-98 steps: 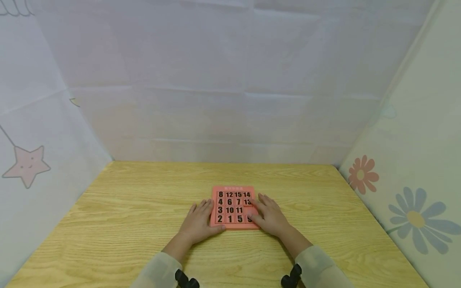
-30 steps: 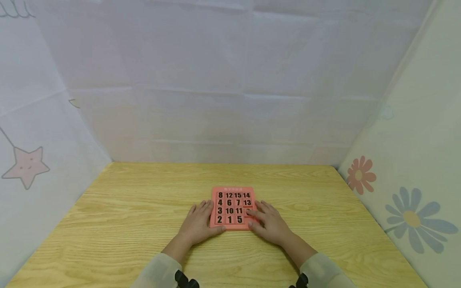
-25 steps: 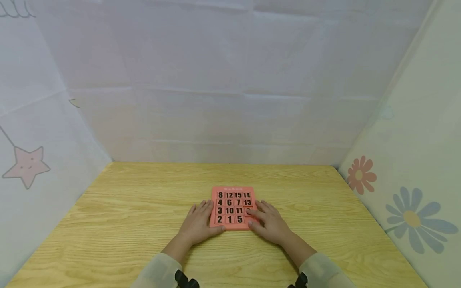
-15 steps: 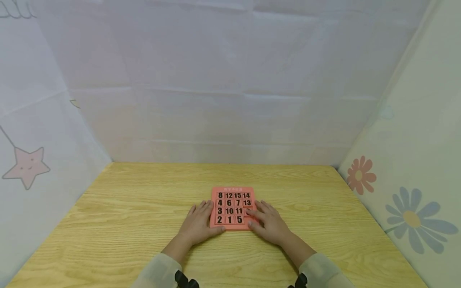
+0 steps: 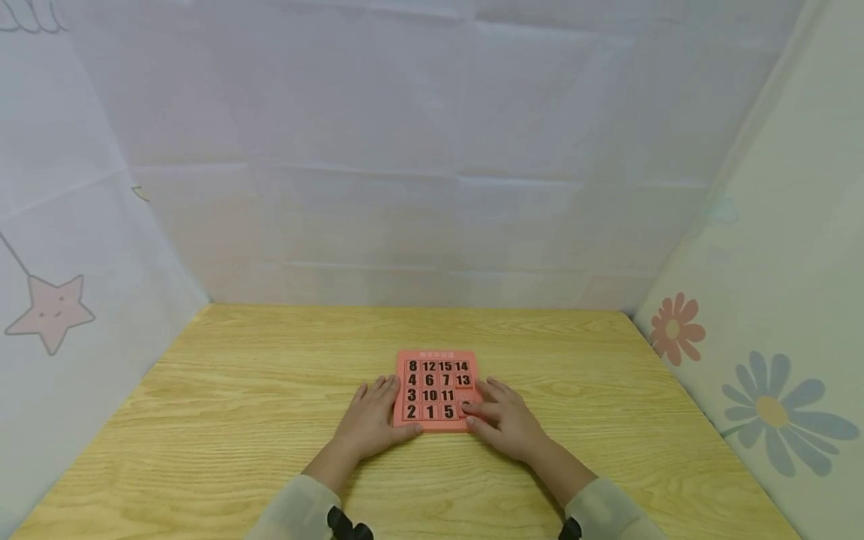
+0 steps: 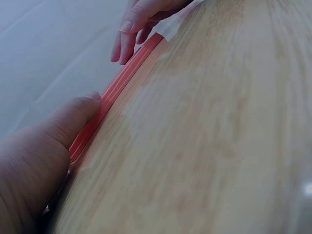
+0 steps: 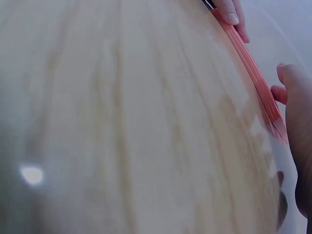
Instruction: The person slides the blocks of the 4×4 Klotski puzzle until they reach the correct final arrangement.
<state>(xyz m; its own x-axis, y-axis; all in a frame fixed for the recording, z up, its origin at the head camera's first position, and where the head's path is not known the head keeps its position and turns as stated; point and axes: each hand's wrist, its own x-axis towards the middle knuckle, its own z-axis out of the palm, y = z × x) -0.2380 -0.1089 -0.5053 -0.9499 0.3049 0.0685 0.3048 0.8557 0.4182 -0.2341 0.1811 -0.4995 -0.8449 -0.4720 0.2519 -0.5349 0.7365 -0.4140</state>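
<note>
A pink number slide puzzle (image 5: 438, 388) lies flat on the wooden table, its black-numbered tiles in rows. My left hand (image 5: 369, 421) holds its near left corner, thumb on the front edge and fingers along the left side. From the right, my right hand (image 5: 508, 421) reaches over the board, a fingertip touching the bottom-right tile (image 5: 463, 412) and partly hiding its number. The vacant slot is above that tile, beneath 13. In the left wrist view the left thumb (image 6: 80, 109) presses the puzzle's edge (image 6: 119, 87). The right wrist view shows the right thumb (image 7: 292, 78) raised above the rim.
The wooden table (image 5: 270, 352) spreads around the puzzle on every side. Pale cloth walls (image 5: 432, 187) stand behind and at both sides, printed with a star and flowers. A dark wrist strap (image 5: 349, 525) shows at the left cuff.
My right fingertip has moved toward me, and the tile under it has slid from the third row to the bottom-right place. The left hand has stayed still.
</note>
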